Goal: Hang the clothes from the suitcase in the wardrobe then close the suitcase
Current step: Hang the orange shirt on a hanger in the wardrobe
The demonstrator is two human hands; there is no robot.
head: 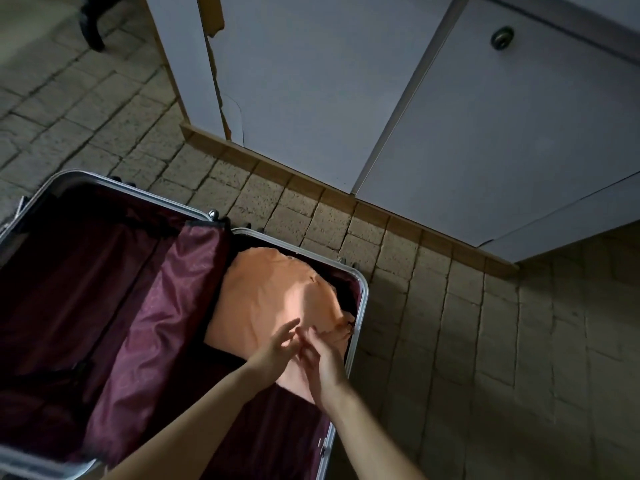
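An open suitcase (358, 306) with a silver frame and maroon lining lies flat on the floor at the lower left. A folded peach garment (273, 292) lies in its right half. A loose maroon divider flap (162, 313) drapes over the middle hinge. My left hand (277, 348) hovers over the near edge of the garment with fingers spread. My right hand (320, 358) is beside it, fingers extended, over the same edge. Neither hand grips anything. The white wardrobe (304, 98) stands beyond, with one door (502, 133) swung open to the right.
A tiled stone floor (485, 341) surrounds the suitcase. A wooden plinth (277, 168) runs along the wardrobe's base. A round knob (502, 38) sits on the open door. A dark furniture leg (91, 32) stands at the top left.
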